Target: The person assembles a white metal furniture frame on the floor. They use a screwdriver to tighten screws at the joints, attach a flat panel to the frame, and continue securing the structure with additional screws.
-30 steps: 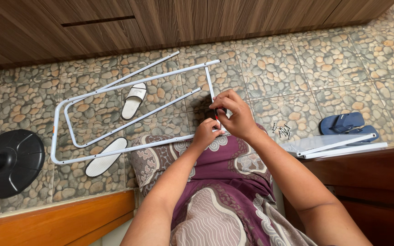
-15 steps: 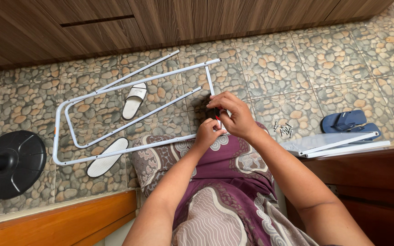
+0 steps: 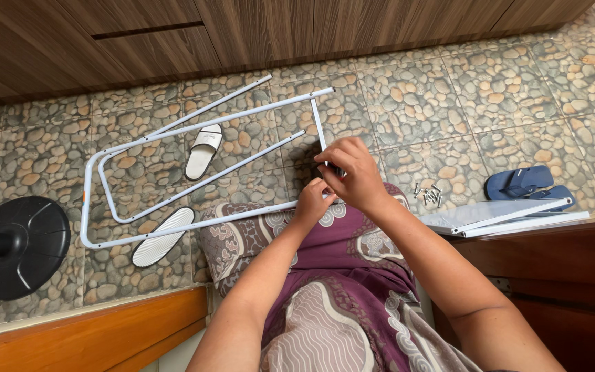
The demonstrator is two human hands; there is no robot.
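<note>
Head view: both hands' fingers, left hand (image 3: 313,201) and right hand (image 3: 351,174), pinch the white tube frame (image 3: 194,134).

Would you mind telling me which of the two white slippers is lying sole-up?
The white slipper nearer the black fan base, outside the white tube frame, shows its ribbed sole; the other slipper, inside the frame, lies strap-up.

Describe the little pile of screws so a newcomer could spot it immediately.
Start at the pebble-patterned floor and find the blue sandals on the right. Just left of them, beyond the right hand, lie the screws: the only loose cluster of tiny metal pieces.
</note>
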